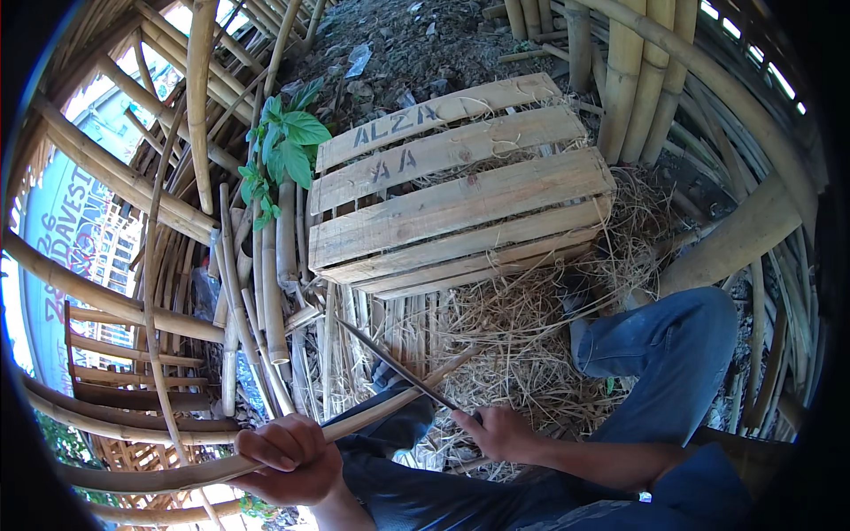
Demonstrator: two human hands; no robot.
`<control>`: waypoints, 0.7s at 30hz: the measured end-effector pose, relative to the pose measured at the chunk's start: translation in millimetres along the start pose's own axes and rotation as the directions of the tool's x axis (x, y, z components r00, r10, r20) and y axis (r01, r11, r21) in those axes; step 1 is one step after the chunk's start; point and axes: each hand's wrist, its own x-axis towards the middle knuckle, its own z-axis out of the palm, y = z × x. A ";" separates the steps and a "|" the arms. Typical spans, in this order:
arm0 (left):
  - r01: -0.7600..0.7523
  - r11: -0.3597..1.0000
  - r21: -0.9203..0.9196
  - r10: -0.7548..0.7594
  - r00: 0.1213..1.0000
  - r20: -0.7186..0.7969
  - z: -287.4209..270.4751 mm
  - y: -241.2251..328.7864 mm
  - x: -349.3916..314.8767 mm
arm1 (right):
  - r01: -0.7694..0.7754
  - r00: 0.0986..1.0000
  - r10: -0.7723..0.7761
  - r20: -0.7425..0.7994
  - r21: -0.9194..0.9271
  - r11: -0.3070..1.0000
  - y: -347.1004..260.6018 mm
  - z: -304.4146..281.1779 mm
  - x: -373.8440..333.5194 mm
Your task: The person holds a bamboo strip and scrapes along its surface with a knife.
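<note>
My left hand (290, 460) is closed round a long pale bamboo strip (376, 414), which runs from the lower left up toward the middle. My right hand (498, 434) grips the handle of a knife with a long, dark, narrow blade (381, 356). The blade slants up and to the left and crosses the bamboo strip near its far end. Whether the edge touches the strip, I cannot tell. Most of the knife's handle is hidden inside my right fist. Both hands are above my legs in blue jeans (664, 354).
Ahead lies a slatted wooden crate (460, 199) on the ground. Curly bamboo shavings (522, 354) cover the floor before it. Cut bamboo poles (273, 292) and a green leafy plant (288, 142) are at the left. Upright bamboo poles (651, 80) stand at the far right.
</note>
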 end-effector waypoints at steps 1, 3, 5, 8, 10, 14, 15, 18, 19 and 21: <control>-0.001 1.000 -0.006 0.001 1.000 0.025 1.2 0.4 -0.6 | -0.013 0.998 0.015 -0.065 0.030 0.999 2.9 -0.5 3.4; -0.001 1.000 -0.013 0.002 0.998 0.069 3.8 0.3 -1.5 | -0.104 0.991 0.110 -0.076 0.068 0.992 8.0 -4.1 12.0; 0.005 0.999 -0.037 -0.001 0.994 0.108 6.1 -0.4 -1.9 | -0.109 0.989 0.120 -0.090 0.112 0.988 11.0 -5.0 14.7; 0.009 0.999 -0.036 -0.005 0.992 0.126 7.5 -1.1 -1.5 | -0.121 0.992 0.124 -0.021 0.103 0.987 9.1 3.0 8.5; 0.026 0.994 -0.105 -0.016 0.995 0.104 8.2 -1.2 -1.0 | 0.040 0.993 -0.028 -0.112 0.102 0.994 6.2 8.5 3.4; 0.013 0.996 -0.089 -0.004 0.995 0.103 12.6 -1.5 -0.5 | -0.013 0.995 0.025 -0.097 0.122 0.992 3.9 5.7 6.2; -0.001 0.995 -0.099 0.009 0.997 0.078 14.0 -1.6 -1.0 | -0.095 0.989 0.105 -0.100 0.098 0.991 5.0 1.8 9.8; 0.021 0.995 -0.094 -0.009 0.992 0.129 16.3 -1.2 -1.5 | -0.092 0.992 0.106 -0.069 0.174 0.980 7.5 0.5 11.2; 0.046 0.991 -0.127 -0.025 0.986 0.163 16.2 -0.8 -1.9 | -0.097 0.994 0.104 -0.032 0.166 0.981 8.9 0.5 10.2; 0.028 0.995 -0.092 -0.019 0.994 0.104 15.4 -1.6 -2.9 | 0.016 0.996 -0.003 -0.090 0.141 0.990 8.8 5.3 5.7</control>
